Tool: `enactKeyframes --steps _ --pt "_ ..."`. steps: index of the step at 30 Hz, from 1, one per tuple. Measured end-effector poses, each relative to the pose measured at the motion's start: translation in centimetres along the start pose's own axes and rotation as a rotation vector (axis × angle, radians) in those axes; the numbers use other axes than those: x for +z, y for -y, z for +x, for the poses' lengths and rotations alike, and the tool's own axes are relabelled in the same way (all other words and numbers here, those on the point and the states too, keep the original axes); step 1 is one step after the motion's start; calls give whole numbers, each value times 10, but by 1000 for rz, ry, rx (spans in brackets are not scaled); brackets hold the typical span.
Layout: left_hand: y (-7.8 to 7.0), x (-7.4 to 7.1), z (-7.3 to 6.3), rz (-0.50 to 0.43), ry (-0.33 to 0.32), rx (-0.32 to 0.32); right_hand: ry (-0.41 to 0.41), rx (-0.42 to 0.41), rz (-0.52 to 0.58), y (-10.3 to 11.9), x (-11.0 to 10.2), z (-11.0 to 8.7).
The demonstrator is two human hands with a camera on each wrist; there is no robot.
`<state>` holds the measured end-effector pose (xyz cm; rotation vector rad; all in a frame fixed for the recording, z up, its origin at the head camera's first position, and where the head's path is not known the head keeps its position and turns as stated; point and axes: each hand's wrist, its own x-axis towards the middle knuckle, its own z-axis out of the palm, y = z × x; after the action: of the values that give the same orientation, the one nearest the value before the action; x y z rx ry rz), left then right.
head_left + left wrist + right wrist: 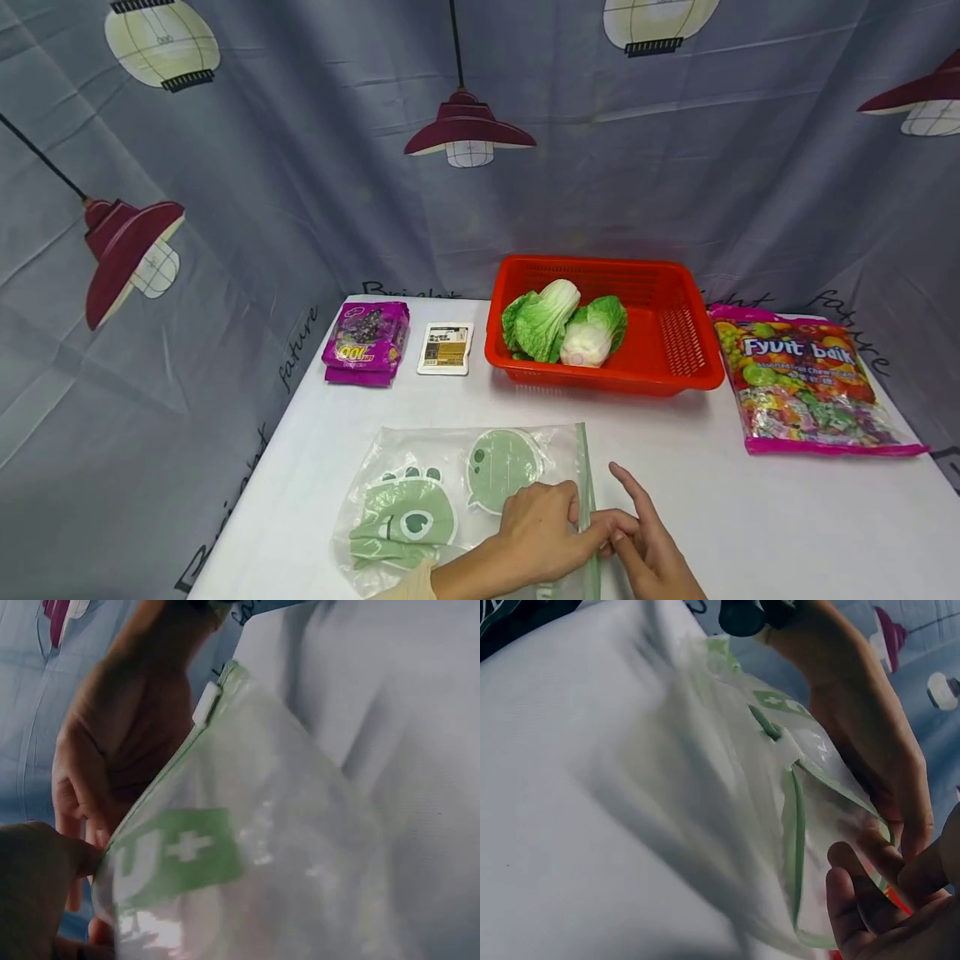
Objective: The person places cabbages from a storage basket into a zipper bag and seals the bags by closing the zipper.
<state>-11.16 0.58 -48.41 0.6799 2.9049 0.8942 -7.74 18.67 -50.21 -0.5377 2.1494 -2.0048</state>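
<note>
Bag (461,500): we see it lying flat over much of its length on the near part of the white worktop (690,475), clear with green cartoon prints, its green-edged mouth facing right; the right-wrist view shows us that mouth parted.
Left grip (536,533): we find it pinching the bag's green edge, its arm in a pale sleeve (411,583) reaching across the bag.
Right grip (648,542): we see thumb and a bent finger pinching that same edge just beside the left thumb, while another finger points up and away.
Slider (207,704): white, sitting on the edge strip, apart from the fingers.
Basket (600,385): red, at the back behind the bag; in its left half we count two cabbages (551,317), side by side.
Sweets (817,383): a big bright packet right of the basket.
Purple pack (366,342): back left, grapes printed on it.
White pack (445,348): between purple pack and basket, touching neither.
Curtain (337,192): grey, lamp-printed, behind everything we name.
</note>
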Motion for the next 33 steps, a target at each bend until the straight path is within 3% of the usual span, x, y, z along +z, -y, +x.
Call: enactKeyframes --steps 5,7,9,11,13,15,17,19,21,22,25,27,30,33 --pt "8 0 1 -56 79 84 -3 74 10 -5 0 -1" --pt "12 -1 1 -90 106 116 -38 116 -53 -8 2 0" --pt "15 -1 0 -128 116 134 -77 121 -220 -12 5 3" --pt "18 -1 -1 -166 113 134 -80 99 -499 -16 9 6" --pt "20 -1 -2 -205 108 122 -25 24 -816 -21 13 9" --pt "22 1 -3 -241 109 115 93 -131 -1090 -27 15 12" --pt "22 2 -5 -262 102 112 198 -312 -1261 -32 16 16" --pt "23 3 -6 -293 91 109 259 -480 -1365 -38 14 19" --pt "22 3 -9 -344 65 106 291 -583 -1425 -42 12 23" --pt "21 2 -10 -368 43 108 311 -593 -1437 -44 10 24" --pt "17 -2 -14 -468 -59 150 411 -534 -1463 -49 5 28" --pt "13 -6 -17 -529 -148 215 460 -482 -1465 -50 2 30" --pt "11 -10 -22 -635 -253 300 471 -464 -1463 -51 -1 33" --pt "14 -11 -25 -711 -304 308 454 -445 -1463 -47 1 36"
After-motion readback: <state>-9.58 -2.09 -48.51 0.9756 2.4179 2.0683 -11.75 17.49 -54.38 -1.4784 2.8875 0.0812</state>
